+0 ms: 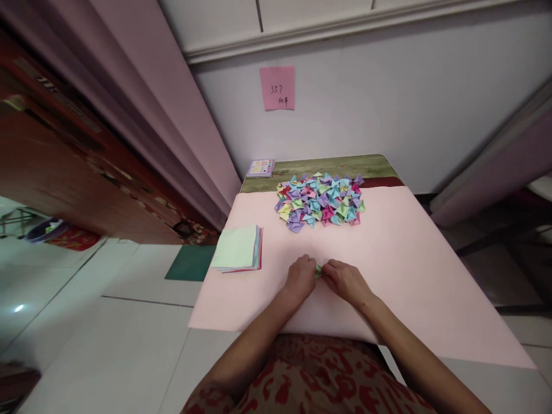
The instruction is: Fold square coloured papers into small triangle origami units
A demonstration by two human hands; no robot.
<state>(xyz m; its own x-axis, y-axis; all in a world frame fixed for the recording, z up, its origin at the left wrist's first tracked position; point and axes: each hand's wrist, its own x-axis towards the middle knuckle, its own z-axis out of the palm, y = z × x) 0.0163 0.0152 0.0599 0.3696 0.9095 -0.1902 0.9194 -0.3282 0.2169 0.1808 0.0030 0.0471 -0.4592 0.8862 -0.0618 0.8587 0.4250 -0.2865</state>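
A small piece of folded green paper (318, 271) shows between my two hands, low over the near part of the pink-covered table (388, 259). My left hand (302, 275) pinches its left side, fingers closed. From the right, my right hand (344, 279) grips the other side, also with closed fingers. Most of the paper is hidden behind my fingers. Beyond my hands lies a heap of small folded paper pieces (321, 200) in purple, blue, green, yellow, pink and red. A stack of square coloured paper (236, 248), pale green on top, rests to the left.
A small pile of printed packets or cards (261, 167) sits at the table's far left corner. A pink note (277, 88) with handwriting hangs on the wall behind. Beside the table on the left are a curtain (172, 115) and a brown door (86, 167).
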